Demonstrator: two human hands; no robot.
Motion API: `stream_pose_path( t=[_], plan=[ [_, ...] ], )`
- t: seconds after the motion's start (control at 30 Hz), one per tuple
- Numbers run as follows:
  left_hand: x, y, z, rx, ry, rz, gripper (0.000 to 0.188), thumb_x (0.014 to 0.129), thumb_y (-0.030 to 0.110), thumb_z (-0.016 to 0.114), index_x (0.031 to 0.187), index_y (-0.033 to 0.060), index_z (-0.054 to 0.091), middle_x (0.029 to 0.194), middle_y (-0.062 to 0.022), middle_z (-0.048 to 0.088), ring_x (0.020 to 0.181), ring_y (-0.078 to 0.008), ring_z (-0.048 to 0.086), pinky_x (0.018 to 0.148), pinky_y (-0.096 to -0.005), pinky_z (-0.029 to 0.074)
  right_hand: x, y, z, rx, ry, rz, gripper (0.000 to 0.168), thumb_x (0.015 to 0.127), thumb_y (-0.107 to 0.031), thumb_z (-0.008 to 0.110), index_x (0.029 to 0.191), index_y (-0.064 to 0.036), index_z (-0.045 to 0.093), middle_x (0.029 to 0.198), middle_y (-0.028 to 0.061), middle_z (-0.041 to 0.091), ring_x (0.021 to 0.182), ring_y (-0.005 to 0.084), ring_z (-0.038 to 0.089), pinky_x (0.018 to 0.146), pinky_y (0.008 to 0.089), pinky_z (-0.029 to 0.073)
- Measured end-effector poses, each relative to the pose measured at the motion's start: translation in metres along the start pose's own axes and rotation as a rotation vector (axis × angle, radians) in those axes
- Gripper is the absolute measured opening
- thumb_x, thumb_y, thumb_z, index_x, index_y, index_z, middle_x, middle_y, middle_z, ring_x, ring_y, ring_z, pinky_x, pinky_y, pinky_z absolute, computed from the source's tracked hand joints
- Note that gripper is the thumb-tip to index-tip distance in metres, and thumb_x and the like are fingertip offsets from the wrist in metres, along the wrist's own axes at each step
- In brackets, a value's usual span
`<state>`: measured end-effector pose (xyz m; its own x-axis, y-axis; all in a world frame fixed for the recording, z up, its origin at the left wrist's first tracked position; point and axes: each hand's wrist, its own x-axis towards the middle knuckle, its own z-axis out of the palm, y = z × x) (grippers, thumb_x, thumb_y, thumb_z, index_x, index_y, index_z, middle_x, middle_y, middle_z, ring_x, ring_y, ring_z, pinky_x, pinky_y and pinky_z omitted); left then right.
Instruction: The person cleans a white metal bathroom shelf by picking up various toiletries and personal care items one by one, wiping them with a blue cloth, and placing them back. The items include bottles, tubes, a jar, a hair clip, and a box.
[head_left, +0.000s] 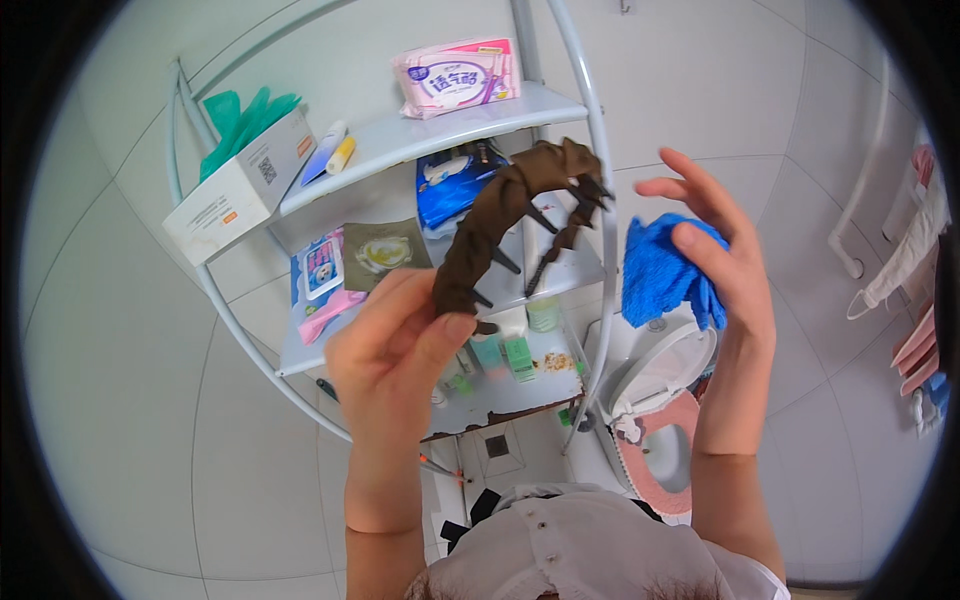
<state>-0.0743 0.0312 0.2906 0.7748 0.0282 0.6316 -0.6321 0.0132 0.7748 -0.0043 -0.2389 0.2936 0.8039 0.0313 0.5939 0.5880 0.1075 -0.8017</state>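
Between the thumb and fingers of my left hand (394, 352) is one end of a brown fabric-covered headband (487, 217) with dark teeth along its inner side. It arches up and to the right in front of the shelves. My right hand (720, 247) holds a crumpled blue cloth (664, 270) against the palm with the thumb, its other fingers spread. The cloth and the headband are apart. Behind the headband, a blue package (454, 184) lies on the middle shelf, partly hidden.
A metal shelf rack (435, 139) stands ahead, holding a glove box (240, 184), tubes (326, 154), a pink pack (457, 79) and a green box (519, 358). The lowest shelf edge is rusty. A toilet (652, 375) with a raised lid and pink seat cover is at right; masks (904, 247) hang beyond it.
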Motion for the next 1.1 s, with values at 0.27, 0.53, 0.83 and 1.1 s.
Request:
stream_pose_path(
  t=[0.27, 0.53, 0.83, 1.1],
  plan=[
    [0.028, -0.028, 0.043, -0.416, -0.004, -0.193, 0.031, 0.092, 0.010, 0.063, 0.118, -0.0067, 0.061, 0.101, -0.0063, 0.063, 0.091, -0.0134, 0.056, 0.076, -0.0261, 0.043, 0.011, 0.012, -0.028, -0.204, -0.282, 0.125, 0.036, 0.088, -0.027, 0.072, 0.111, -0.001, 0.064, 0.086, 0.0003, 0.063, 0.083, 0.0082, 0.056, 0.077, 0.0256, 0.047],
    [0.084, -0.019, 0.062, -0.393, -0.043, -0.217, 0.036, 0.098, 0.019, 0.056, 0.126, -0.0035, 0.059, 0.097, -0.0066, 0.063, 0.084, -0.0101, 0.052, 0.076, -0.0246, 0.044, 0.038, -0.006, -0.034, -0.132, -0.121, 0.120, 0.037, 0.091, -0.039, 0.066, 0.094, -0.002, 0.063, 0.081, 0.0002, 0.060, 0.076, 0.0069, 0.056, 0.069, 0.0240, 0.048],
    [0.078, -0.017, 0.045, -0.226, 0.031, -0.134, 0.032, 0.094, 0.010, 0.056, 0.121, -0.0044, 0.062, 0.110, -0.0139, 0.067, 0.090, -0.0131, 0.061, 0.076, -0.0281, 0.051, 0.133, 0.032, -0.066, 0.073, 0.257, 0.260, 0.037, 0.088, -0.043, 0.068, 0.078, -0.008, 0.063, 0.073, 0.0006, 0.059, 0.064, 0.0110, 0.058, 0.060, 0.0286, 0.050],
    [0.063, -0.022, 0.043, -0.130, 0.094, -0.128, 0.031, 0.091, 0.008, 0.057, 0.117, -0.0045, 0.063, 0.110, -0.0160, 0.067, 0.090, -0.0142, 0.061, 0.074, -0.0292, 0.050, 0.138, 0.043, -0.049, 0.184, 0.116, 0.375, 0.047, 0.083, -0.043, 0.074, 0.105, -0.002, 0.066, 0.095, 0.0084, 0.068, 0.078, 0.0173, 0.065, 0.066, 0.0293, 0.053]
  ],
)
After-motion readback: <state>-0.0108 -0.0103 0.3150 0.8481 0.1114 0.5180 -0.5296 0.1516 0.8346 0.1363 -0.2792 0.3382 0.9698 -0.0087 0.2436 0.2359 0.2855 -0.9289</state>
